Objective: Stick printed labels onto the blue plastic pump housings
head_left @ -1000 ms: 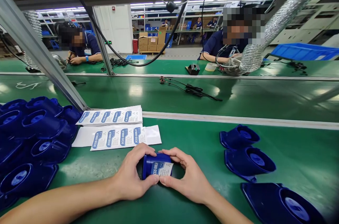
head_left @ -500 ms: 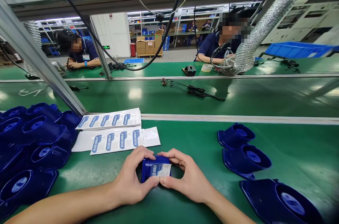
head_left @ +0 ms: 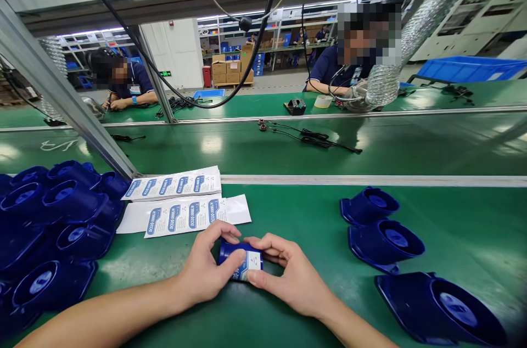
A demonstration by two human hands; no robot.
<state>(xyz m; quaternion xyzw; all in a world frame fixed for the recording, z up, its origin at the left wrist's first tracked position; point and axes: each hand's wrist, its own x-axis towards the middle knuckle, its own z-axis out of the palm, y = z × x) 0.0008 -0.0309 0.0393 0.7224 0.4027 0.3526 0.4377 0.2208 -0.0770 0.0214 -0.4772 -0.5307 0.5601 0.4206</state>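
Note:
Between my two hands is a blue plastic housing point(head_left: 229, 250), with a white-and-blue label point(head_left: 252, 261) on the side facing me. My left hand point(head_left: 212, 260) wraps its left end, the thumb pressed flat on the label. My right hand point(head_left: 288, 268) grips the right end, its thumb at the label's lower edge and its fingers behind. Beyond my hands lie label sheets point(head_left: 181, 217), printed with several blue-and-white labels. The far side of the housing is hidden by my fingers.
Many blue housings point(head_left: 66, 194) are heaped at the left. Three more housings point(head_left: 397, 238) stand in a row at the right. A metal post point(head_left: 74, 90) slants up at the left. Black cables point(head_left: 317, 138) lie on the green surface behind. Two people point(head_left: 341, 68) sit across the bench.
My left thumb has moved up from the label's lower edge onto its face. The housing has tilted slightly, and both hands still hold it.

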